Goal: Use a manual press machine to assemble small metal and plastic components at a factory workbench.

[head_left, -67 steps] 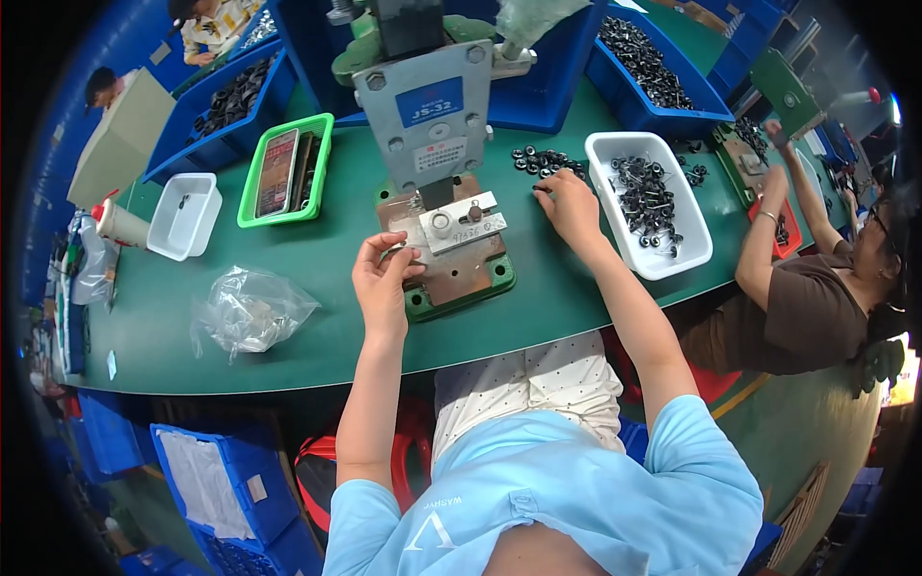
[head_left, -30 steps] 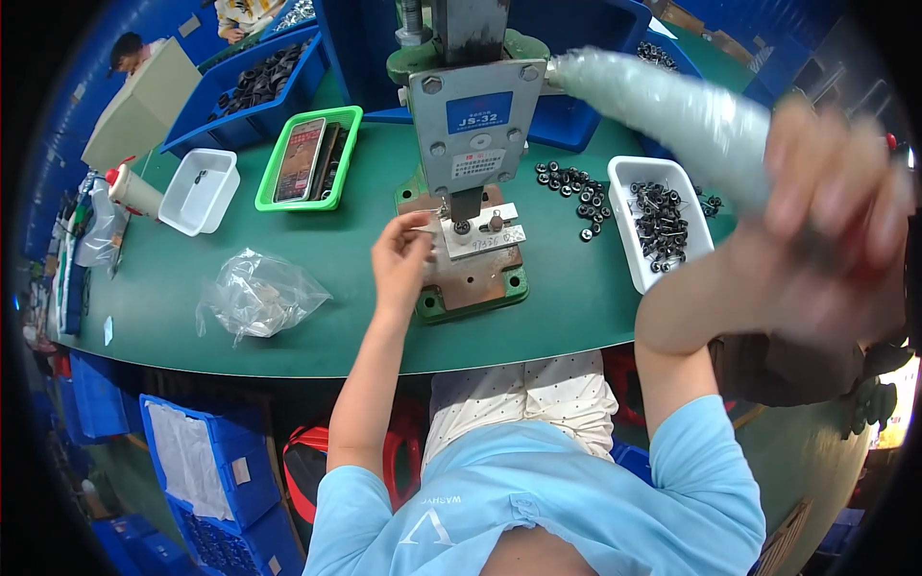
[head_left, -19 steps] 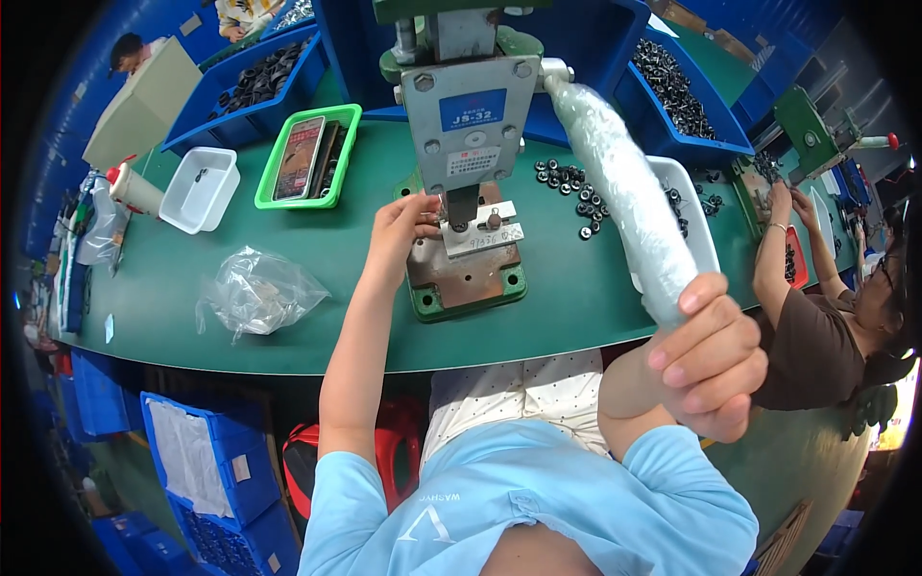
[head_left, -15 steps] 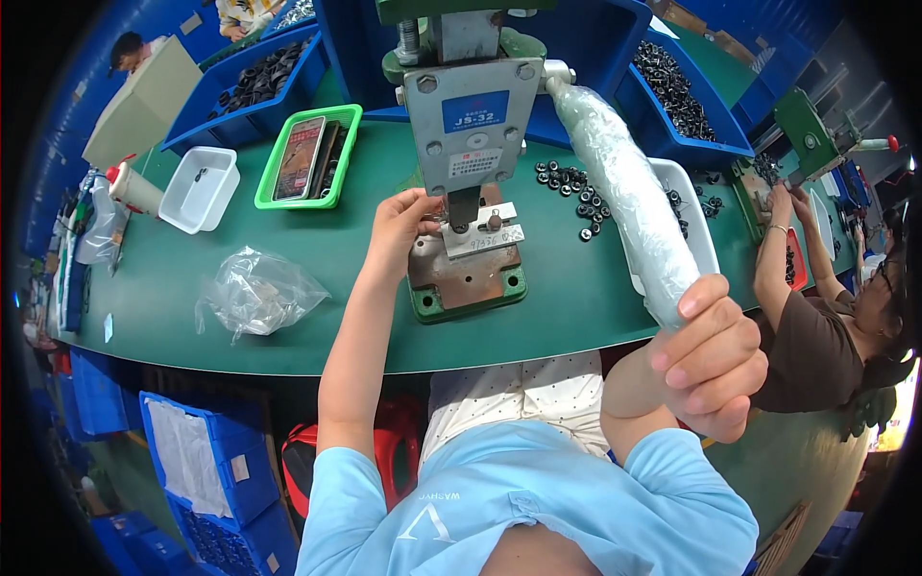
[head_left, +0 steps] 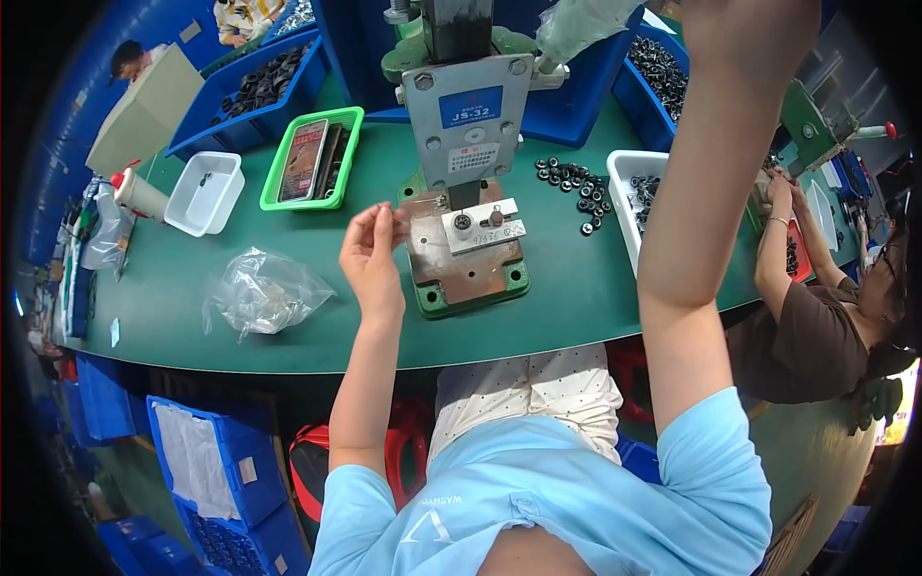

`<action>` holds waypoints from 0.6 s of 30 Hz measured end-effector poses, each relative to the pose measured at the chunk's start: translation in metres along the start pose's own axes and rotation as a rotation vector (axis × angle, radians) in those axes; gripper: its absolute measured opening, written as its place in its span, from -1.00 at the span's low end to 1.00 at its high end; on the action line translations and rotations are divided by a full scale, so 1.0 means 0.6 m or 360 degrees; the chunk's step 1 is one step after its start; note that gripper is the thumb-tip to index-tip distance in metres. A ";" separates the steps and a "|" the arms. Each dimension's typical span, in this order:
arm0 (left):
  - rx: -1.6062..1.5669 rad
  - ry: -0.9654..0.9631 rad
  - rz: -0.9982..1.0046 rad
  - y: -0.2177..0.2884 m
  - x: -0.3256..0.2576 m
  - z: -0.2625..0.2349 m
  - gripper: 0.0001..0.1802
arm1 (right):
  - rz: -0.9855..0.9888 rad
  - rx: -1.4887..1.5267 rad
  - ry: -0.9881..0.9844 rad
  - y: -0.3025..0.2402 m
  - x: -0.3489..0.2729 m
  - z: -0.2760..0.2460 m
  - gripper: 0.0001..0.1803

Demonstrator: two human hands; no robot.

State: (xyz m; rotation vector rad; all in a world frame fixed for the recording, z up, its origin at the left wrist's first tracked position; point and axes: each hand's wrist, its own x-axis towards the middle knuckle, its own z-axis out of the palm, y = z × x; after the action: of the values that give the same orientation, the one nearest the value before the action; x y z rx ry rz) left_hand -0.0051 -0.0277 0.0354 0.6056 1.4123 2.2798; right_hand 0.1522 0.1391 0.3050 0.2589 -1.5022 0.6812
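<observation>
Spreading across the scene: a curved green worktable [head_left: 288, 326], with blue bins along its far edge. Standing at its middle: a grey hand press [head_left: 466, 125], its green base plate [head_left: 471, 278] bearing a silver fixture [head_left: 480, 228] with a small dark ring seated on it. Reaching up at the right: the right forearm, the right hand [head_left: 749, 29] lifted to the top edge near the press lever wrapped in clear plastic [head_left: 581, 24]; hand cut off there, grip impossible to tell. Hovering just left of the base plate: the left hand [head_left: 370, 252], thumb and forefinger pinched together, anything between them too small to make out. Lying on the table well to the left: a crumpled clear plastic bag [head_left: 264, 293]. Sitting far left: a green tray [head_left: 317, 158], beside it a white tub [head_left: 204, 192]. Resting right of the press: a white tray of black rings [head_left: 639, 206] and loose black rings [head_left: 571, 180] scattered just beside it. Working at the far right: another person in a brown shirt [head_left: 816, 336].
</observation>
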 end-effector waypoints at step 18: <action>0.0105 -0.0360 -0.0301 -0.057 -0.040 0.049 -0.87 | 0.0938 -0.0958 -0.0345 0.047 -0.427 -0.094 -0.90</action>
State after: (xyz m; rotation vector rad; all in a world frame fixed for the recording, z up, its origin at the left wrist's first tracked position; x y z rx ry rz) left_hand 0.0344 -0.0048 0.0125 0.6948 1.3759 1.9589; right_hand 0.2019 0.1280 0.0459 -0.6089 -1.9371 0.6313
